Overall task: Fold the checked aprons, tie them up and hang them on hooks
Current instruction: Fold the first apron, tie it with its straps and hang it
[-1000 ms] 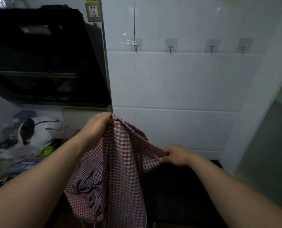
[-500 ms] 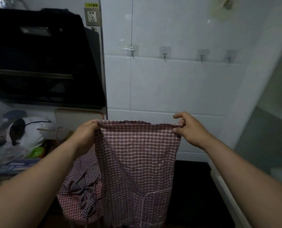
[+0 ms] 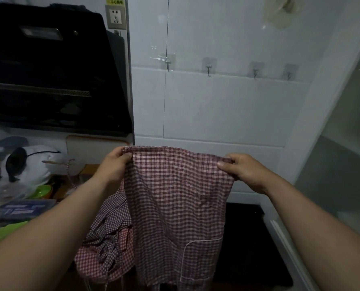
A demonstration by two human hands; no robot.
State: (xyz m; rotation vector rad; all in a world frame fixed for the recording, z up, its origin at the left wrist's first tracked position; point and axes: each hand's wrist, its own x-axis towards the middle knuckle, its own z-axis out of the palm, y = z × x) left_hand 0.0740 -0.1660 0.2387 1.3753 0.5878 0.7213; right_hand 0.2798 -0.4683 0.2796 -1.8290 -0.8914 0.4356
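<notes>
A red-and-white checked apron (image 3: 174, 202) hangs spread out in front of me, with a piped pocket low on its right side. My left hand (image 3: 114, 164) pinches its top left corner and my right hand (image 3: 242, 169) pinches its top right corner, so the top edge is stretched level. More checked cloth (image 3: 105, 246) is bunched below my left forearm, with thin ties hanging from it. Several small metal hooks (image 3: 208, 69) sit in a row on the white tiled wall above.
A black range hood (image 3: 48, 76) fills the upper left, with a wall socket (image 3: 116, 16) beside it. A cluttered counter (image 3: 17, 185) with a white bag, green bowl and boxes lies at left. A frosted glass panel (image 3: 342, 164) stands at right. Dark floor lies below.
My right hand rose from low at the apron's side and drew the top edge out to the right, so the bunched apron now hangs spread flat. The left hand kept its hold.
</notes>
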